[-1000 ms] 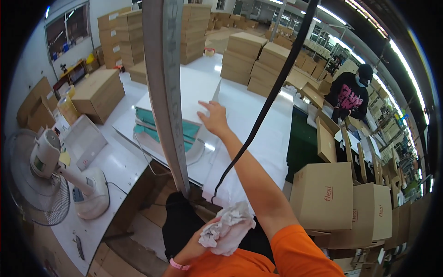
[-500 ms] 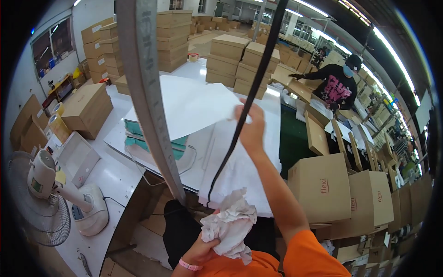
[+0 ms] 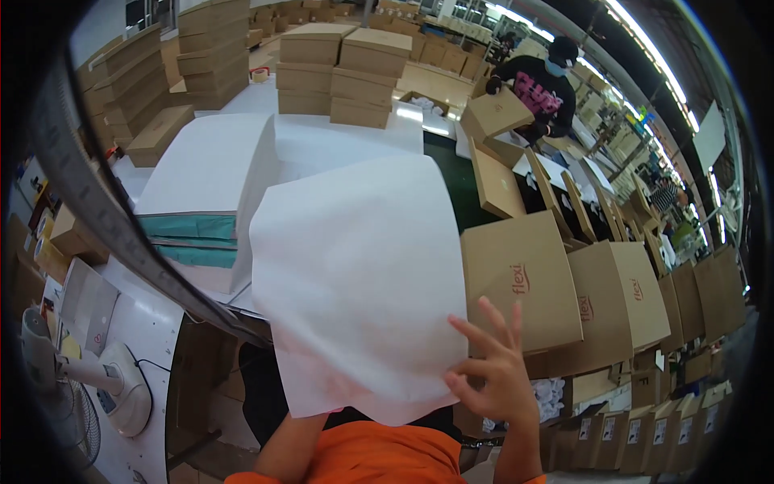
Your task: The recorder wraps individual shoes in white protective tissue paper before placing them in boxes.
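Note:
A large white paper sheet (image 3: 363, 282) hangs in front of my body, its lower edge over my lap. At its right edge is my right hand (image 3: 493, 373), fingers spread, with the thumb and index finger at the sheet and a gap between their tips. My left forearm (image 3: 286, 453) comes up from below and goes behind the sheet. The sheet hides my left hand, so its fingers and whatever they hold cannot be seen. Left of the sheet, a stack of white paper (image 3: 205, 165) with teal material (image 3: 193, 238) along its front side lies on the table.
A metal post (image 3: 137, 250) crosses at left; a fan (image 3: 125, 395) stands beyond it. Stacked brown boxes (image 3: 343, 77) stand at the back. Open brown cartons (image 3: 520, 282) line the right side. A masked co-worker (image 3: 536, 89) handles a box lid (image 3: 496, 113) at far right.
The white sheet has come off the stack, toward my body. My right hand has come down with it, fingers now spread. My left hand, earlier holding crumpled paper, is now hidden. The view has turned right.

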The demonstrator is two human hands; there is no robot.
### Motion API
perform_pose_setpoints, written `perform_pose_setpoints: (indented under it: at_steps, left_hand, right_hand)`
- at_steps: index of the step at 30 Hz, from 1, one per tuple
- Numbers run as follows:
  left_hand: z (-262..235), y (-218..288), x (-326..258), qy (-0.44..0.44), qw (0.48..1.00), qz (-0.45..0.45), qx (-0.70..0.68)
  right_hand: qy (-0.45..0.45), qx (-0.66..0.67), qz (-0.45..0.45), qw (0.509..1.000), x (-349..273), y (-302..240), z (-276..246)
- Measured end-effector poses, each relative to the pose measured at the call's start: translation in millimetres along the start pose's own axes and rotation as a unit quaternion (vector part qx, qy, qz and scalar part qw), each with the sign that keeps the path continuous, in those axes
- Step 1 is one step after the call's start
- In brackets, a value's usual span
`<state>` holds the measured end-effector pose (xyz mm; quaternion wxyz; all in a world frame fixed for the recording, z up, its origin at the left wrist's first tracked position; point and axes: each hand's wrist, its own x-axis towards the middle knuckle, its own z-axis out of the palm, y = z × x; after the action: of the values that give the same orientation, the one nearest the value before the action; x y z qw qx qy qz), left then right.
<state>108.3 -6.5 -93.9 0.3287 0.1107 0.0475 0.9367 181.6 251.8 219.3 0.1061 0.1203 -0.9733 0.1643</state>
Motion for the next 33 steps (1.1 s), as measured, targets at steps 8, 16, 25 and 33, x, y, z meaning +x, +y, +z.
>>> perform_pose_setpoints:
  at_steps: [8, 16, 25, 33]
  left_hand:
    - [54.4, 8.6, -4.0, 0.085, 0.985, -0.05, 0.143]
    - [118.3, 45.3, -10.4, 0.177, 0.945, -0.051, 0.27]
    - [212.4, 81.4, -29.9, 0.235, 0.708, 0.122, 0.655]
    - [205.3, 14.5, 1.5, 0.101, 0.824, -0.001, 0.557]
  right_hand:
    - [0.024, 0.069, -0.039, 0.997, 40.0, -33.9, 58.3]
    - [0.02, 0.202, -0.001, 0.979, 33.7, -18.1, 81.7]
    - [-0.035, 0.028, -0.084, 0.995, 27.5, 5.9, 38.7]
    - [0.028, 0.42, -0.091, 0.902, 25.0, -16.2, 99.2]
